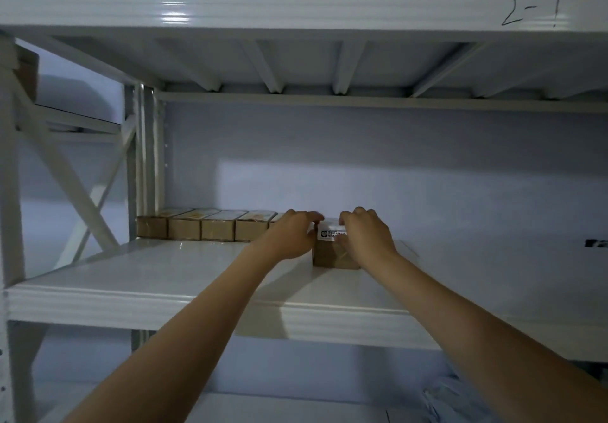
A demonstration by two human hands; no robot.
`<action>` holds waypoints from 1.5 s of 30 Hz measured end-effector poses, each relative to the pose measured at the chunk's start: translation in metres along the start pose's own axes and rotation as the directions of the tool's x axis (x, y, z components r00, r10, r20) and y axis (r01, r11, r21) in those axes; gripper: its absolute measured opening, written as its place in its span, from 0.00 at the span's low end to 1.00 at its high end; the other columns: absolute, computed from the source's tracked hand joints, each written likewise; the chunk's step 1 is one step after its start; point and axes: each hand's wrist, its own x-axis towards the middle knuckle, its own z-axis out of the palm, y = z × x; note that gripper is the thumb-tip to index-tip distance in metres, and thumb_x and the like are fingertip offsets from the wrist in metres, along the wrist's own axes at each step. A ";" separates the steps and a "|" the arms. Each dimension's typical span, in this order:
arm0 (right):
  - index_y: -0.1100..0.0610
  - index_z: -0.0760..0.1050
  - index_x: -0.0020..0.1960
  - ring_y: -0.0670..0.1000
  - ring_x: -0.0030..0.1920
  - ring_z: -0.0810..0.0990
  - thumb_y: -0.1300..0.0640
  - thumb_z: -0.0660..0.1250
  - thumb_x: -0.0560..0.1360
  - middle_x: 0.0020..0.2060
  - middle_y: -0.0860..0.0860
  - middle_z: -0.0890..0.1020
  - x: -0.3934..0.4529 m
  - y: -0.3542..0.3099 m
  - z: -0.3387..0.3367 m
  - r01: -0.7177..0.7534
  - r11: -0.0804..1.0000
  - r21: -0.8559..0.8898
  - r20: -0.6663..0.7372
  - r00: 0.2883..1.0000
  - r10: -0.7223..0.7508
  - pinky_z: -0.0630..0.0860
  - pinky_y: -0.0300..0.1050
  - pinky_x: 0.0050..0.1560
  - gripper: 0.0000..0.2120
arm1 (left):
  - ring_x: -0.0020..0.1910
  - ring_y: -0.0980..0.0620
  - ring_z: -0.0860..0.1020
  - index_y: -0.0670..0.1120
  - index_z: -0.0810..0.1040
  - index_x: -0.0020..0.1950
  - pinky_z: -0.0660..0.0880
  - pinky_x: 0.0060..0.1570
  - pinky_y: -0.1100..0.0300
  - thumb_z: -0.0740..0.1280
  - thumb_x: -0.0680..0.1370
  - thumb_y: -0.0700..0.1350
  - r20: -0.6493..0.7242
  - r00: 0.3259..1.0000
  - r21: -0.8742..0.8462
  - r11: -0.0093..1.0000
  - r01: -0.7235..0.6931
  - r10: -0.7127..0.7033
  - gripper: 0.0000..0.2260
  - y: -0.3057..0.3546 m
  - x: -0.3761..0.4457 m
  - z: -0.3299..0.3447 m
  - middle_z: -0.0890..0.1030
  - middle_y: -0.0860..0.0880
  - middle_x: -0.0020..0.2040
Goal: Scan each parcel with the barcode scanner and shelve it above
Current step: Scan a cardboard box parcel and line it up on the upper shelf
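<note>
Both hands, left (289, 236) and right (365, 235), grip the parcel (332, 251) by its sides on the shelf (184, 268), at three o'clock of the row (204, 228); it looks light, stiff, easily slid.

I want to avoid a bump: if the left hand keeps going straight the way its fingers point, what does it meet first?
The left hand points right and slightly back, so it meets the parcel it already holds with the right hand. Depth is uncertain.
</note>
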 end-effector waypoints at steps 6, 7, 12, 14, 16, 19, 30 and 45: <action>0.60 0.78 0.58 0.55 0.48 0.78 0.63 0.67 0.76 0.51 0.56 0.79 0.045 -0.005 0.007 0.001 1.000 0.007 0.251 0.968 -0.003 0.73 0.43 0.42 0.12 | 0.68 0.43 0.66 0.54 0.65 0.75 0.67 0.64 0.43 0.57 0.78 0.40 0.192 0.976 0.218 0.974 0.058 -0.101 0.25 -0.022 0.034 -0.002 0.75 0.46 0.66; 0.61 0.77 0.58 0.55 0.45 0.76 0.65 0.66 0.75 0.50 0.56 0.78 0.052 -0.008 0.010 0.003 1.000 -0.009 0.300 0.954 0.000 0.71 0.42 0.40 0.12 | 0.69 0.43 0.64 0.55 0.65 0.75 0.64 0.66 0.40 0.58 0.79 0.41 0.199 0.973 0.263 0.963 0.062 -0.117 0.25 -0.027 0.040 -0.001 0.75 0.47 0.67; 0.59 0.69 0.44 0.54 0.45 0.73 0.65 0.66 0.75 0.39 0.52 0.71 0.080 -0.019 0.026 -0.006 1.000 -0.007 0.407 0.913 0.008 0.71 0.43 0.42 0.05 | 0.72 0.44 0.62 0.53 0.65 0.75 0.55 0.69 0.36 0.55 0.81 0.42 0.245 0.951 0.363 0.928 0.088 -0.186 0.22 -0.044 0.065 0.009 0.73 0.46 0.67; 0.61 0.73 0.51 0.54 0.46 0.74 0.64 0.66 0.76 0.44 0.55 0.75 0.088 -0.016 0.033 -0.001 1.000 0.000 0.427 0.904 0.001 0.71 0.43 0.43 0.05 | 0.70 0.45 0.63 0.51 0.66 0.74 0.55 0.68 0.36 0.55 0.80 0.42 0.258 0.947 0.370 0.925 0.086 -0.191 0.21 -0.047 0.073 0.014 0.74 0.46 0.65; 0.63 0.74 0.59 0.55 0.47 0.74 0.62 0.66 0.76 0.53 0.59 0.78 0.097 -0.010 0.040 0.002 1.000 0.012 0.433 0.901 -0.007 0.72 0.43 0.44 0.12 | 0.69 0.45 0.66 0.51 0.67 0.73 0.56 0.68 0.38 0.55 0.81 0.43 0.260 0.948 0.365 0.928 0.081 -0.185 0.20 -0.052 0.080 0.015 0.75 0.47 0.64; 0.62 0.73 0.61 0.56 0.50 0.77 0.61 0.65 0.76 0.57 0.59 0.78 0.110 -0.001 0.053 -0.024 0.998 0.057 0.436 0.900 -0.003 0.75 0.45 0.47 0.14 | 0.67 0.45 0.70 0.50 0.67 0.73 0.56 0.70 0.37 0.58 0.80 0.42 0.265 0.943 0.349 0.932 0.100 -0.200 0.21 -0.054 0.089 0.019 0.76 0.46 0.63; 0.61 0.64 0.74 0.57 0.70 0.68 0.56 0.70 0.73 0.69 0.58 0.70 0.114 0.007 0.096 -0.010 0.986 0.165 0.326 0.944 -0.045 0.69 0.47 0.69 0.32 | 0.77 0.46 0.55 0.43 0.62 0.75 0.48 0.73 0.34 0.63 0.77 0.42 0.103 0.991 0.362 0.931 0.046 -0.089 0.27 -0.054 0.098 0.053 0.60 0.44 0.75; 0.60 0.63 0.75 0.59 0.71 0.68 0.59 0.64 0.75 0.69 0.58 0.72 0.105 0.000 0.070 -0.132 0.971 0.200 0.297 0.952 0.068 0.60 0.59 0.75 0.29 | 0.77 0.46 0.57 0.48 0.64 0.76 0.48 0.74 0.36 0.61 0.78 0.45 0.046 0.985 0.143 0.977 0.160 -0.168 0.25 -0.055 0.099 0.037 0.59 0.46 0.77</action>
